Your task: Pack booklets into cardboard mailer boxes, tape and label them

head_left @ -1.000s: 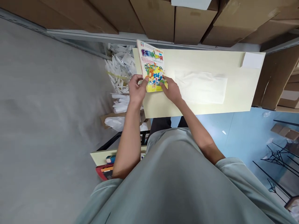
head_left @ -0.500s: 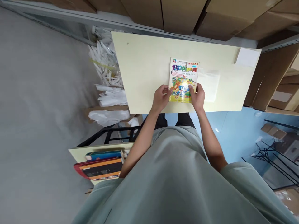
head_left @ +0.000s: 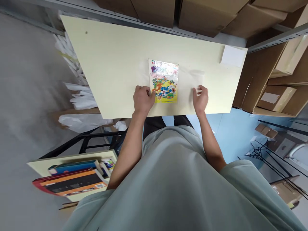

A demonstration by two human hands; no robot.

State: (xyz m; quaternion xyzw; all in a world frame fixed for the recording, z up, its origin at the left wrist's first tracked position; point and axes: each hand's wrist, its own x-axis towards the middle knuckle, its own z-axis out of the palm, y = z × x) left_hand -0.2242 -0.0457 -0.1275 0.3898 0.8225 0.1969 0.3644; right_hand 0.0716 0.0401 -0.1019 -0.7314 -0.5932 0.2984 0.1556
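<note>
A book with a colourful cartoon cover (head_left: 164,84) lies on the cream tabletop (head_left: 115,64). My left hand (head_left: 143,100) grips its lower left edge, thumb on the cover and fingers at the side. A thin, whitish translucent sheet or bag (head_left: 191,80) shows to the right of the book, partly beneath it. My right hand (head_left: 200,98) is apart from the book, over the sheet's lower right part. Its thumb and fingers are bent with a gap between them, and I see nothing held there.
A white stack of paper or cards (head_left: 232,56) sits at the table's far right corner. Cardboard boxes (head_left: 204,19) line the shelf behind. More books (head_left: 74,179) rest on a lower board at left, near white packing material (head_left: 83,122).
My right hand has let go of the book's right edge and moved right, over the sheet. My left hand still holds the left edge. The camera view has shifted.
</note>
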